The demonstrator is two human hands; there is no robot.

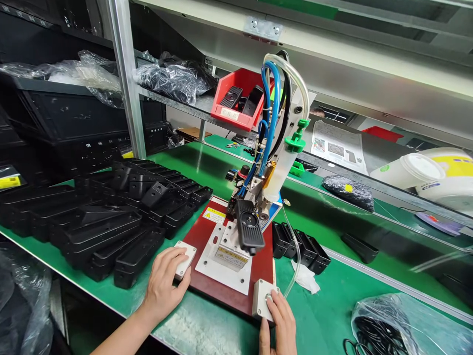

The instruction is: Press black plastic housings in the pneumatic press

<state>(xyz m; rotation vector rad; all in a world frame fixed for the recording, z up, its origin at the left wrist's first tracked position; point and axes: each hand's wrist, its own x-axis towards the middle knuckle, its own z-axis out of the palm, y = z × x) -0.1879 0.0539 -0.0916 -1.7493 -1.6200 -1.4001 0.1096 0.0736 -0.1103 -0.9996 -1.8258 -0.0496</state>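
My left hand (166,278) is curled over a small white push-button box (190,252), fingers across its top and thumb against its near side. A matching push-button box (260,308) stands at the right corner of the red-brown base plate (236,294). My right hand (280,323) grips that one, fingertips on its round button and thumb at the front. Between the hands, a ribbed black plastic part (249,224) with a round recess sits tilted on the metal fixture (232,249) of a bench-top press. My fingers partly hide both boxes.
Many black housings (99,227) are piled at left; several more (301,246) stand right of the press. Blue hoses (273,108) and a clear tube rise above it. A red bin (236,98) sits on the shelf. A bag of black cables (382,328) lies at front right.
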